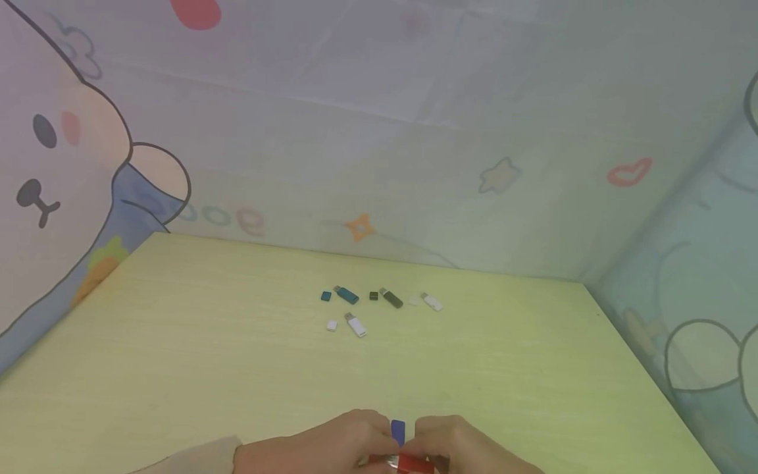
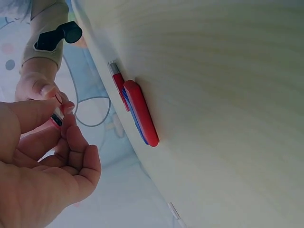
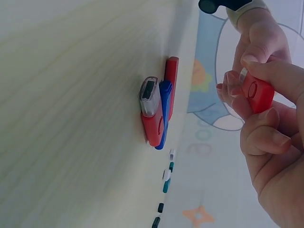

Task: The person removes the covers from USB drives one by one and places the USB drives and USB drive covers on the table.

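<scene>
Close to the table's near edge, both hands hold one red USB flash drive (image 3: pixel 260 94). My right hand (image 1: pixel 464 442) grips its red body between thumb and fingers. At the other, clear-looking end, my left hand (image 1: pixel 337 438) pinches with thumb and fingertips, which partly hide that end. Below the hands, a blue flash drive (image 3: pixel 164 111) lies on the table between a red flash drive with a clear cap (image 3: pixel 153 107) and another red one (image 3: pixel 171 85). In the head view, just a bit of the blue one shows between the hands.
Farther back on the table (image 1: pixel 237 355) lie several uncapped flash drives: a teal one (image 1: pixel 347 295), a dark one (image 1: pixel 391 298), a white one (image 1: pixel 432 302) and a nearer white one (image 1: pixel 356 325). Small caps sit to their left. A printed cloth (image 1: pixel 414 164) hangs behind.
</scene>
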Available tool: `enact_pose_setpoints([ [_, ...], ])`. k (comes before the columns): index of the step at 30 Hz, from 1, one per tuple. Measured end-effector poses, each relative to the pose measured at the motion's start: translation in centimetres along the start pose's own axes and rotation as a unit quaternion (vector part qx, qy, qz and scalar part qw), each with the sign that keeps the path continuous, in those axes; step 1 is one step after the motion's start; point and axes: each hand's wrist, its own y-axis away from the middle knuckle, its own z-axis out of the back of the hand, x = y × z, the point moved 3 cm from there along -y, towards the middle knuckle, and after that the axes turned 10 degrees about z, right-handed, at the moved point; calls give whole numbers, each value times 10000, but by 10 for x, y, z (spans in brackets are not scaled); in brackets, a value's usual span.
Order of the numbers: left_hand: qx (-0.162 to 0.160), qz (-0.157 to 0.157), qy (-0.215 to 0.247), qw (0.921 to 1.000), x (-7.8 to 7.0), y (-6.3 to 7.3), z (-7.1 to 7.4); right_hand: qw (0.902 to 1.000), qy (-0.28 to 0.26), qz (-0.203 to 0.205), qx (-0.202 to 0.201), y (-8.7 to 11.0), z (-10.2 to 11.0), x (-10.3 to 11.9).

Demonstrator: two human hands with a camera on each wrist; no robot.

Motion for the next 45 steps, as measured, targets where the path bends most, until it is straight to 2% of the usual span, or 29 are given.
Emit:
enact_pose_setpoints([
  [5,103,148,146,9997,0,0,0,9995,254,196,57,0,1,0],
  [9,52,127,65,9999,1,0,1,9971,621,421,85,0,3,0],
  [12,-5,76,-4,10000,1,0,1,9976,557,400,103,-1,3,0],
  [16,34,159,18,9999,1,0,1,9989,332,319,67,-1,2,0],
  [20,-16,172,-198,9997,1,-1,1,9982,465,367,28,-1,2,1],
  [25,-99,78,-382,9992,1,-1,3,9981,594,121,50,-2,3,2],
  [35,-94,419,-413,9982,1,1,10,9962,783,-370,-16,-1,7,5],
  [39,-226,679,-353,9968,-1,0,16,9929,1125,-372,-59,-3,13,6],
  [43,-504,632,-552,9952,-3,-2,24,9867,1598,-287,-68,-6,24,8],
  [45,-608,680,-653,9937,-3,-3,28,9812,1930,-86,-56,-8,30,9],
])
